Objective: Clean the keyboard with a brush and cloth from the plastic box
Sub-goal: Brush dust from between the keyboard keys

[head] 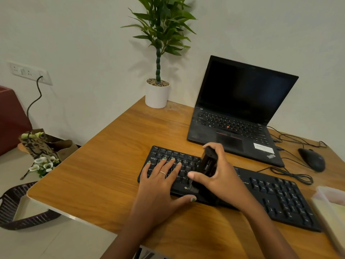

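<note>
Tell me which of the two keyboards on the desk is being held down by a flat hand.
The separate black keyboard at the front of the desk: the left hand lies flat on its keys. The laptop behind has its own keyboard, untouched.

We see an open ThinkPad laptop (237, 116) (screen dark) on the wooden desk (104, 165), a black wired mouse (312, 159) to its right and a potted plant (158, 79) at the far corner. A flower bouquet (40, 156) lies on the floor beneath a wall socket (29, 72).

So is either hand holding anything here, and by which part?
The right hand grips the black brush round its body, bristles down on the keyboard. The left hand holds nothing; it rests flat on the keys.
</note>
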